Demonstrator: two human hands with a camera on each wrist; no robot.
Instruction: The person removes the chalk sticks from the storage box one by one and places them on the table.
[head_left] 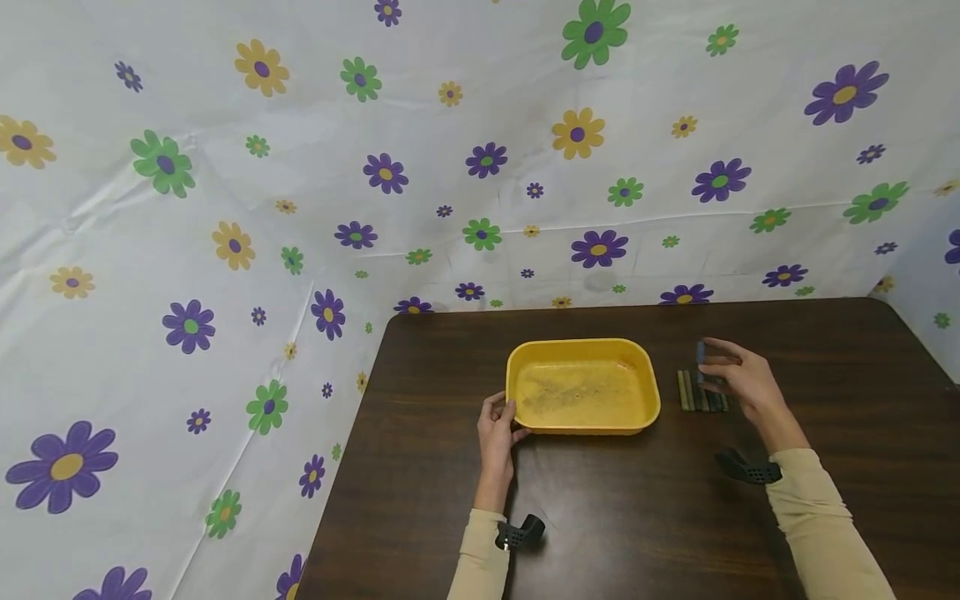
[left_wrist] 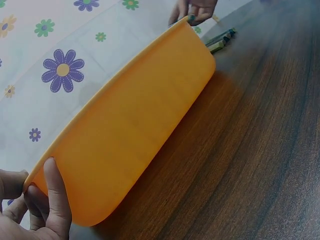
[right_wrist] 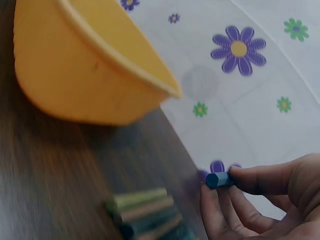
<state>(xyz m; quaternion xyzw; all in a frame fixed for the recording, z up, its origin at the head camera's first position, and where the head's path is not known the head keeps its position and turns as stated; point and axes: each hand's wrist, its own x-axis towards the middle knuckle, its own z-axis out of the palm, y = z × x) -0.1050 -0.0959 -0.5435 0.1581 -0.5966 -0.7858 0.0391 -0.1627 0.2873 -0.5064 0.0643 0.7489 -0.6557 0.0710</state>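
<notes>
A yellow plastic tub (head_left: 581, 430) stands on the table, its inside bare apart from dark smudges on the bottom. My left hand (head_left: 497, 435) grips its rim at the near left corner, with fingers on both sides of the wall in the left wrist view. To the right of the tub, my right hand (head_left: 744, 382) pinches a blue crayon (right_wrist: 218, 179) between thumb and fingertips, held above the table. Below that hand, several crayons (head_left: 687, 392) in green and dark tones lie side by side in a row, partly hidden by the fingers.
The dark wood-grain table (head_left: 600, 517) ends at a back edge against a white cloth (head_left: 315, 142) printed with flowers, which also hangs at the left and right. Each wrist wears a black strap (head_left: 750, 468) with a camera mount.
</notes>
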